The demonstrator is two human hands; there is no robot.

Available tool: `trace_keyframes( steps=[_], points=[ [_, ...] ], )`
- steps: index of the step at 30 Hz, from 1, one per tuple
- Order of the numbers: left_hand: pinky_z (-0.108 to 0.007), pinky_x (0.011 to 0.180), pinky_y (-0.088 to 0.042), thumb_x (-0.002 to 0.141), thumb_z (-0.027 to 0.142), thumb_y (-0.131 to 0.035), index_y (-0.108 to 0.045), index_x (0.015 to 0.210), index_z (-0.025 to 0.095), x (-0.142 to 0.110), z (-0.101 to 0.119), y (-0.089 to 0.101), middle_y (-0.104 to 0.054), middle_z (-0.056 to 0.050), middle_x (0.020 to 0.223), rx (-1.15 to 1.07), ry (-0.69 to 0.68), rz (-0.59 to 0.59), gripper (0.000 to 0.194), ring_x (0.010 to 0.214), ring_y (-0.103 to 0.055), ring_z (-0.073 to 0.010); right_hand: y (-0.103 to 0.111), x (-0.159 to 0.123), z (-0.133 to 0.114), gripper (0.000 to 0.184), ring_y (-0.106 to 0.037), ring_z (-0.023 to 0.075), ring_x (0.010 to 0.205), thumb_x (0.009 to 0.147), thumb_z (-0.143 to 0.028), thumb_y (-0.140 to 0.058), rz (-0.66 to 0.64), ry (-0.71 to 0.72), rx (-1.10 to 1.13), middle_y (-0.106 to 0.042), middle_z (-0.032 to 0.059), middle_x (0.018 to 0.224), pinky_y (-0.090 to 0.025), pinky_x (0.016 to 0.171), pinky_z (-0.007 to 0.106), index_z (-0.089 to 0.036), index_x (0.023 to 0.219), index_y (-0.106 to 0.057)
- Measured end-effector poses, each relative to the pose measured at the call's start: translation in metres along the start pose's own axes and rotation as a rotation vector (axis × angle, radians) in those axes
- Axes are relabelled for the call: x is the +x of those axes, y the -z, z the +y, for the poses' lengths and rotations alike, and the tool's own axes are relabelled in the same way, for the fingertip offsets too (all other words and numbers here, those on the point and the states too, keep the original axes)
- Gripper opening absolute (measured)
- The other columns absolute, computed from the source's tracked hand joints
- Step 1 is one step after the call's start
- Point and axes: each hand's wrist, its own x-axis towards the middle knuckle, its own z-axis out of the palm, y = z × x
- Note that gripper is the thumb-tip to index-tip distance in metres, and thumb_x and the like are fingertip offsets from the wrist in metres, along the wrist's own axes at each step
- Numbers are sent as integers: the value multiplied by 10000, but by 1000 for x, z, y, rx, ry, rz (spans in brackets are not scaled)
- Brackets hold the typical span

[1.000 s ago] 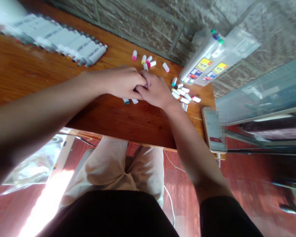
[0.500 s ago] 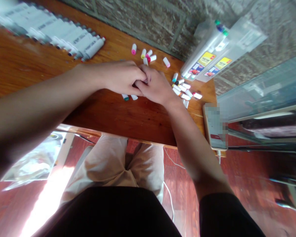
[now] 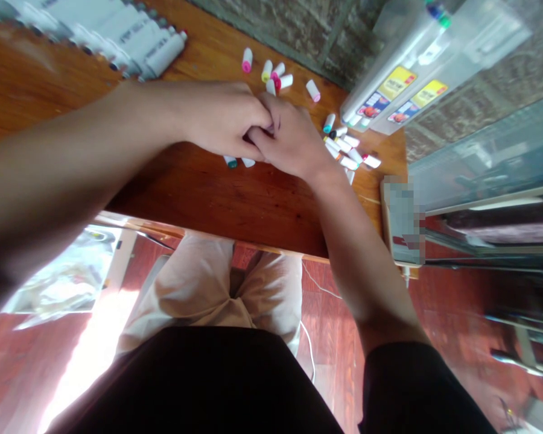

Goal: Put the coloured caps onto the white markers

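My left hand (image 3: 226,117) and my right hand (image 3: 294,137) meet above the wooden table (image 3: 235,199), fingers curled and pressed against each other. Both are closed, and whatever lies between them is hidden. A white marker cap (image 3: 270,87) shows just behind the knuckles. Below the hands, a cap with a dark green end (image 3: 230,161) and a white one (image 3: 248,162) lie partly covered. Beyond are loose caps with pink (image 3: 247,60) and yellow (image 3: 266,71) ends. To the right of my right hand, several more caps (image 3: 344,144) lie in a heap.
A row of grey-white markers (image 3: 163,55) lies at the back left. Clear plastic marker cases (image 3: 389,90) lean against the brick wall (image 3: 298,30). A phone-like device (image 3: 400,223), blurred out, sits at the table's right edge with a cable. Glass panels stand farther right.
The camera view has tilted, so the table and its things sit higher in the picture. Both hands stay pressed together, with hardly any change in their grip.
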Motion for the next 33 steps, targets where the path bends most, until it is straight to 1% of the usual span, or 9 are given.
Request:
trace_keyframes(
  steps=[3,7,11,16,20,23,26,29,33],
  points=[
    [-334,640,-380,791,385,-548,-672,691,286,0,0,1,-639,-26,600,25,-7,-9,187,561,-516,-193,2,-1,-3,144,-607,265,950,937,-368,-562,1,-12,-11,-716,53,935,-419,837,394,-296,856,-466],
    [-313,690,-425,771,358,-597,-733,736,316,-1,-1,1,-665,-16,598,17,4,-33,147,644,-610,-212,5,-3,-9,113,-626,267,932,911,-319,-564,-3,-23,-34,-735,64,994,-429,843,403,-290,853,-471],
    [-315,726,-446,758,347,-618,-751,755,322,-1,-2,0,-694,-22,636,-2,17,-28,135,698,-652,-227,6,-3,-10,118,-627,268,933,909,-337,-577,-7,-15,-16,-731,47,944,-440,841,400,-297,848,-485],
    [-318,716,-436,749,348,-624,-722,713,322,-1,-1,0,-674,-21,611,-55,11,-16,107,695,-641,-226,4,-2,-9,119,-629,267,948,888,-313,-571,-7,-29,-39,-734,52,986,-427,845,399,-294,827,-471],
    [-337,657,-389,757,359,-570,-640,675,285,-1,1,2,-637,-24,606,-28,-8,2,131,582,-540,-199,4,-2,-10,146,-615,254,918,892,-304,-571,2,-28,-34,-726,45,962,-414,827,382,-293,812,-449],
    [-333,644,-385,792,400,-532,-643,710,273,-1,1,2,-634,-29,621,7,-9,-8,187,556,-512,-187,4,-3,-11,137,-629,252,933,900,-268,-560,8,-41,-45,-725,55,971,-409,828,369,-278,823,-448],
    [-308,689,-425,813,430,-554,-708,762,286,-2,0,1,-675,-30,653,7,28,-27,217,632,-599,-199,5,-4,-13,117,-655,256,963,916,-233,-538,5,-43,-55,-735,64,998,-418,836,358,-259,844,-450],
    [-282,762,-464,816,413,-592,-745,791,294,-2,-2,-1,-713,-30,677,-32,36,-24,196,755,-683,-217,5,-4,-13,106,-670,251,966,921,-214,-545,5,-45,-64,-734,52,982,-433,839,346,-250,856,-470],
    [-263,800,-485,815,397,-617,-759,810,302,-1,-6,-3,-734,-27,687,-74,12,-16,171,843,-719,-226,4,-3,-11,81,-683,250,977,938,-219,-550,10,-43,-74,-732,45,979,-460,847,340,-247,876,-508]
  ],
)
